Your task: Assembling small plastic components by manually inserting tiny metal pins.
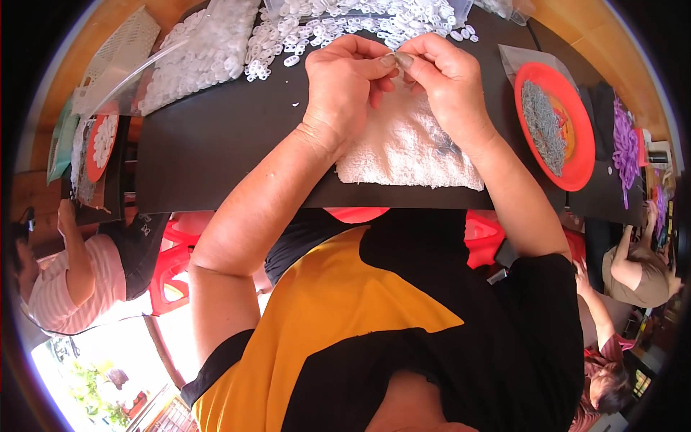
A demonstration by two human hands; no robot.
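Observation:
My left hand (pixel 342 83) and my right hand (pixel 448 83) meet above the far part of a white towel (pixel 396 162). Thumbs and fingers of both are pinched together, fingertips touching; whatever sits between them is too small and covered to make out. On the towel, beside my right wrist, lie a few small grey pieces (pixel 446 146). Just beyond my hands spreads a heap of small white oval plastic parts (pixel 291 47), each with holes. A red plate (pixel 581 162) to the right of my right forearm carries many thin grey metal pieces (pixel 541 122).
A clear bag of white parts (pixel 194 61) lies at the back left, near a white perforated basket (pixel 122 47). Purple strips (pixel 625 140) hang at the far right. Red stools (pixel 173 270) stand under the dark table (pixel 216 155). Other people sit at both sides.

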